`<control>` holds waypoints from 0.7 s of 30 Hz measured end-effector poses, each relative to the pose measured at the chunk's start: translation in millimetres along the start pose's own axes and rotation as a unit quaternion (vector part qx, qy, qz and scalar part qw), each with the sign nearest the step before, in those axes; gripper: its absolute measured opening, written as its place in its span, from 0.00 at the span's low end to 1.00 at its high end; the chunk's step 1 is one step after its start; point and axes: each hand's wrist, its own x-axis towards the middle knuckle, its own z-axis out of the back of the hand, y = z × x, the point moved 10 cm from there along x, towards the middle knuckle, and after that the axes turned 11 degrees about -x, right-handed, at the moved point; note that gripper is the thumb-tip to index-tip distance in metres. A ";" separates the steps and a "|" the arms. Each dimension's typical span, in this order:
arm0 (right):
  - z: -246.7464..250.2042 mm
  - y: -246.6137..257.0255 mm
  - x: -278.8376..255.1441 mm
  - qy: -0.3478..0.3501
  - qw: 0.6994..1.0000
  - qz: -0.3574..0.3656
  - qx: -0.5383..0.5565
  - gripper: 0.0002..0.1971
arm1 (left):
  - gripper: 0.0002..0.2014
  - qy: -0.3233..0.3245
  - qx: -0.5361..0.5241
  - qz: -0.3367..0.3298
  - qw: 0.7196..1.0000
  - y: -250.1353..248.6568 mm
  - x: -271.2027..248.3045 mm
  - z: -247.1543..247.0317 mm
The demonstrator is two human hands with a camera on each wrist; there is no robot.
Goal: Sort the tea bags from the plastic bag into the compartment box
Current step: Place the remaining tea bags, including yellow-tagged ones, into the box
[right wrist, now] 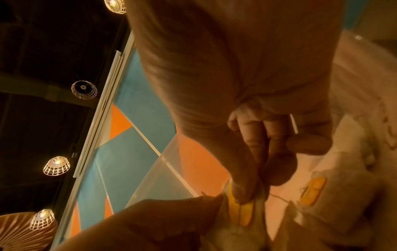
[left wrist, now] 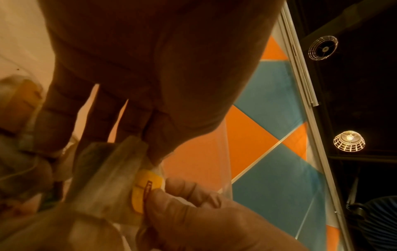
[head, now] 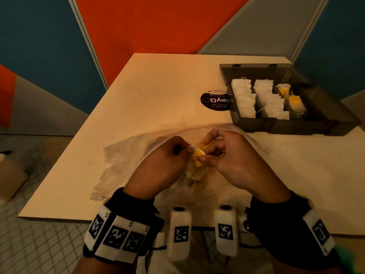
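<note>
A clear plastic bag (head: 126, 155) lies on the table's near half, and both hands are inside its mouth. My left hand (head: 167, 155) and right hand (head: 221, 155) together pinch a tea bag with a yellow tag (head: 197, 157), lifted over a small heap of tea bags (head: 192, 176). In the left wrist view the yellow tag (left wrist: 146, 190) sits between both hands' fingertips. The right wrist view shows the same tag (right wrist: 240, 212) pinched, with another yellow-tagged bag (right wrist: 312, 190) beside it. The dark compartment box (head: 256, 123) stands at the back right, holding two rows of white tea bags (head: 244, 97) and some yellow-tagged ones (head: 294, 101).
A round black sticker (head: 214, 101) lies on the pale table (head: 148, 95) left of the box. Its lid (head: 254, 72) stands open behind it. The table's front edge runs just under my wrists. A cardboard box (head: 9, 178) sits on the floor at left.
</note>
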 end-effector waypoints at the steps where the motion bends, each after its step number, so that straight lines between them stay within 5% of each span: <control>1: 0.8 2.0 0.1 -0.001 1.000 0.004 -0.003 0.12 | 0.11 0.005 0.003 -0.001 1.000 -0.9 -0.3 -0.2; 9: -0.8 2.4 6.3 -0.007 0.998 -0.003 0.058 0.09 | 0.16 0.027 -0.042 0.001 0.999 -0.7 -1.5 -5.9; 12: -0.6 -3.6 10.3 -0.006 0.998 -0.017 0.052 0.16 | 0.20 0.009 -0.067 -0.007 0.998 3.6 -0.8 -4.3; 17: 11.5 -6.9 25.0 -0.014 0.992 -0.024 -0.126 0.22 | 0.11 -0.040 -0.096 -0.019 0.994 7.8 0.1 8.9; 21: -0.5 13.0 35.3 0.033 0.949 0.023 -0.312 0.20 | 0.11 -0.055 -0.087 -0.040 0.994 2.7 -1.6 12.1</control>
